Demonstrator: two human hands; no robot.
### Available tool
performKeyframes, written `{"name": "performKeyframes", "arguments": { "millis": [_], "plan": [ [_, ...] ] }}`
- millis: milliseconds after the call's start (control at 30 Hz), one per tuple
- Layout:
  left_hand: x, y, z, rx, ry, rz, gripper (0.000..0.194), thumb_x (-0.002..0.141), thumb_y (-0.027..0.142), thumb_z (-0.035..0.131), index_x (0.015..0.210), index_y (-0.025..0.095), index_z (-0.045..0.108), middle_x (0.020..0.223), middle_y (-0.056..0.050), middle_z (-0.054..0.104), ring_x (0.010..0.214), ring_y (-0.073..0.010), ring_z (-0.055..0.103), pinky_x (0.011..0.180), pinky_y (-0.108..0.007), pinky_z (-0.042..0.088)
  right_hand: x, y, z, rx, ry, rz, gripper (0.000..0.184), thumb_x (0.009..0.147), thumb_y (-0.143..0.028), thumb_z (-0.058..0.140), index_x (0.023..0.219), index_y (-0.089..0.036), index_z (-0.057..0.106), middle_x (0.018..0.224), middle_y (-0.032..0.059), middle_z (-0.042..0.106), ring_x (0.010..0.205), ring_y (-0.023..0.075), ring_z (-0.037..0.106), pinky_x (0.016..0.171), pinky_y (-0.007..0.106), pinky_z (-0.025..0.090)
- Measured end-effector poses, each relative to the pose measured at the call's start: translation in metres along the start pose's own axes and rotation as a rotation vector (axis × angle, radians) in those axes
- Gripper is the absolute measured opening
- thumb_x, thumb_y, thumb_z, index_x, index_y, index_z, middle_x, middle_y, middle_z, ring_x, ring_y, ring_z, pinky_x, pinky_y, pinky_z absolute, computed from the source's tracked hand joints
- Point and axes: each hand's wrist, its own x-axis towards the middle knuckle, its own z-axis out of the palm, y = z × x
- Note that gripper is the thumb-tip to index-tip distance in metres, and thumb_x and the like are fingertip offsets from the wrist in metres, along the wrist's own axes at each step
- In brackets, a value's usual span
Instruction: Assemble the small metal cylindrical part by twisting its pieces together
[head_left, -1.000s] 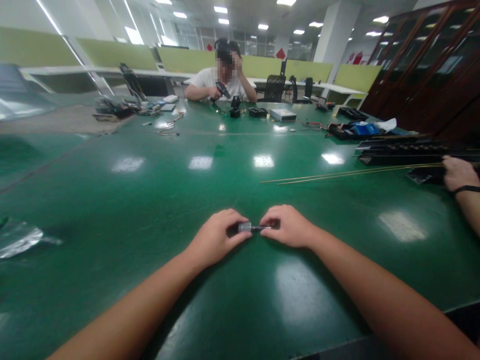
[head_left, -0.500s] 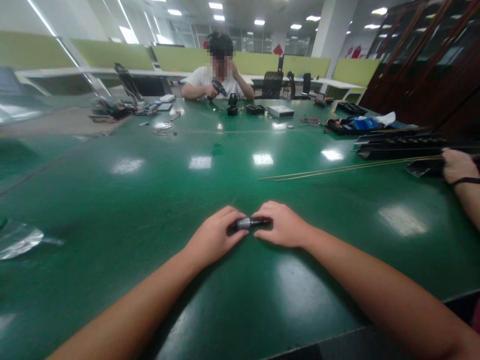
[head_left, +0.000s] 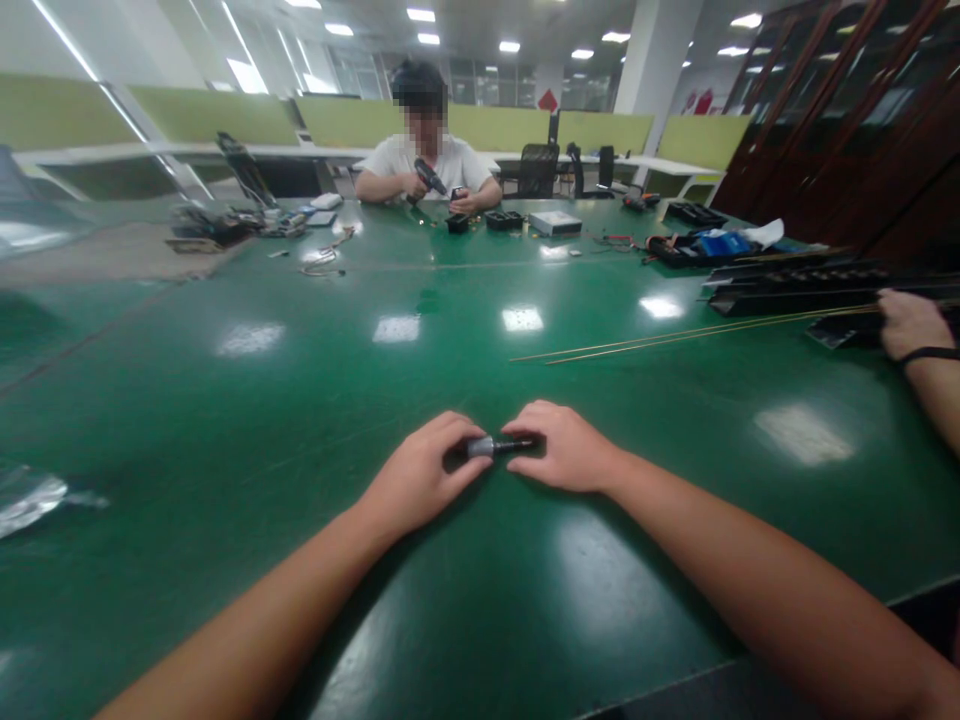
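Observation:
My left hand (head_left: 426, 470) is closed round a short grey cylinder with a thin dark shaft (head_left: 481, 446), its fingers and thumb on the thick grey end. The piece lies level, low over the green table, with the dark shaft pointing right. Facing it, my right hand (head_left: 559, 446) has its thumb and fingers apart, one on either side of the shaft's tip. No firm grip on the shaft shows there. The back end of the cylinder is hidden inside my left hand, and its exact kind is too small to make out.
Across the green table (head_left: 300, 400) a person (head_left: 424, 150) holds a power drill (head_left: 430, 176). At right another person's hand (head_left: 911, 325) rests by black metal profiles (head_left: 787, 290) and two thin brass-coloured rods (head_left: 637, 342). Clear plastic (head_left: 34, 500) lies at left.
My right thumb and fingers have parted from the dark shaft they were pinching. My left hand keeps its hold. Across the table, the person's hand has dropped from the head to the small black part.

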Motion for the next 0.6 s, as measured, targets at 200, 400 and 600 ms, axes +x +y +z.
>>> {"name": "performKeyframes", "arguments": {
  "millis": [200, 400, 600],
  "plan": [
    [0.0, -0.002, 0.0, 0.037, 0.009, -0.044, 0.022, 0.089, 0.034, 0.063, 0.106, 0.021, 0.067, 0.101, -0.005, 0.072, 0.09, -0.0214, 0.066, 0.084, -0.033, 0.052, 0.005, -0.004, 0.004, 0.001, 0.01, 0.023, 0.021, 0.077, -0.025, 0.074, 0.096, -0.017, 0.07, 0.09, 0.0059, 0.069, 0.086, 0.0191, 0.058, 0.079, 0.032, 0.046],
    [0.0, -0.005, -0.001, 0.007, -0.02, -0.013, 0.019, 0.09, 0.034, 0.062, 0.104, 0.022, 0.067, 0.099, -0.004, 0.07, 0.089, -0.0189, 0.065, 0.082, -0.03, 0.05, 0.008, -0.005, 0.008, 0.005, 0.047, 0.029, 0.017, 0.078, -0.021, 0.073, 0.094, -0.016, 0.07, 0.086, 0.0049, 0.068, 0.083, 0.018, 0.058, 0.078, 0.03, 0.045],
    [0.0, -0.011, 0.001, -0.006, 0.004, -0.001, 0.02, 0.088, 0.033, 0.065, 0.102, 0.02, 0.068, 0.094, -0.004, 0.069, 0.084, -0.0182, 0.065, 0.077, -0.029, 0.05, 0.009, -0.002, 0.009, 0.041, 0.042, -0.01, 0.009, 0.08, -0.019, 0.071, 0.089, -0.017, 0.072, 0.083, 0.0039, 0.068, 0.08, 0.0161, 0.058, 0.073, 0.027, 0.044]
  ]
}}
